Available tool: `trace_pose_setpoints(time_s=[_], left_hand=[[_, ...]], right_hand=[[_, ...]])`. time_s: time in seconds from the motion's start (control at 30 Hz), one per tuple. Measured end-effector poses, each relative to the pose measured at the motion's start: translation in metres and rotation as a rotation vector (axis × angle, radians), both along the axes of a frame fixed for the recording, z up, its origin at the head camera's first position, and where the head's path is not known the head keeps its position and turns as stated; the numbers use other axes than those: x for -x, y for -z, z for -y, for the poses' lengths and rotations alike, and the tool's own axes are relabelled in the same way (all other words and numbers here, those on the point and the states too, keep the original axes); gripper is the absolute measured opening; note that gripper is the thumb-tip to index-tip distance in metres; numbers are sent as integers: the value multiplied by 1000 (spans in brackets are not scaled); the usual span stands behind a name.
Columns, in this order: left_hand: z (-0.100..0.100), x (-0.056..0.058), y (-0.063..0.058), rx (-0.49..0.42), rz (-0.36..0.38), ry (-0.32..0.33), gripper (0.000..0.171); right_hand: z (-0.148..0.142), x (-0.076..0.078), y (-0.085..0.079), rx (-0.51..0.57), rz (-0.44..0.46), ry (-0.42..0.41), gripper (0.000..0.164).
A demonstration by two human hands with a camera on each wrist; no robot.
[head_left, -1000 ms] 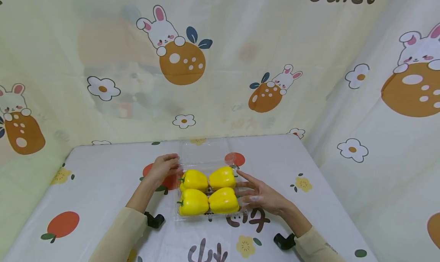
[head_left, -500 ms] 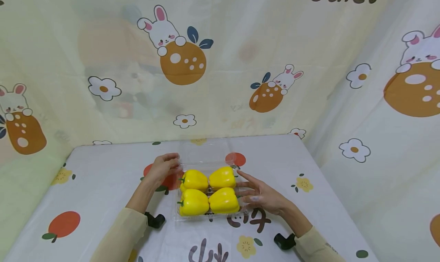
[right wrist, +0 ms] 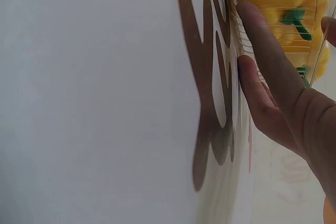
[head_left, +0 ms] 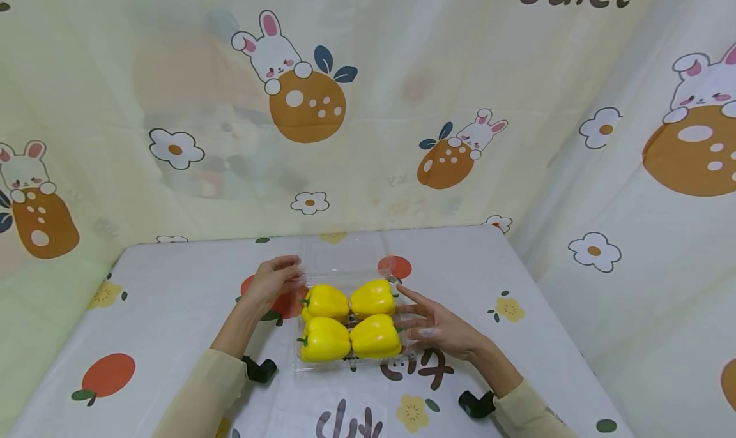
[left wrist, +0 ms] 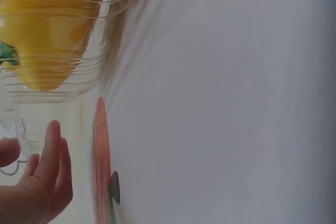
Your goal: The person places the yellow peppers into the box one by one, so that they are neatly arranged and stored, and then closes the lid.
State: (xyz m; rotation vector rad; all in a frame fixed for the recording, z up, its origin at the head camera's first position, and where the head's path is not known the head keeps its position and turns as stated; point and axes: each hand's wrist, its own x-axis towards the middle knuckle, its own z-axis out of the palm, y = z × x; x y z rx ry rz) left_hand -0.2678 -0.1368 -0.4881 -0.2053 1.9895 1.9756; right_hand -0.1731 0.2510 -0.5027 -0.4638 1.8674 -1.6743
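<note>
A clear plastic clamshell container (head_left: pixel 322 366) sits mid-table with its lid (head_left: pixel 343 254) folded back. Inside lie several yellow bell peppers (head_left: pixel 326 339) with green stems, in two rows. At the lid's left edge, my left hand (head_left: pixel 269 286) reaches up with its fingertips at the plastic. The left wrist view shows its fingers (left wrist: pixel 51 156) extended and parted from the thumb. My right hand (head_left: pixel 439 326) is at the container's right side, its fingers spread. In the right wrist view, fairly straight fingers (right wrist: pixel 268 51) lie along the ribbed wall, low by the table.
A white tablecloth (head_left: pixel 172 317) printed with fruit, flowers and lettering covers the table. Behind and at the sides hang patterned curtains (head_left: pixel 368 170) with rabbits. A black device (head_left: pixel 260 370) shows under the left wrist, another black device (head_left: pixel 476 404) under the right.
</note>
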Motion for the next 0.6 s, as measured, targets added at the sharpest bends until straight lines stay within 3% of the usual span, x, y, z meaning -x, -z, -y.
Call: trace_pose_setpoints(time_s=[0.6], left_hand=[[3, -1, 0, -15, -85, -11, 53]], right_hand=[[0, 2, 0, -6, 21, 12, 98]])
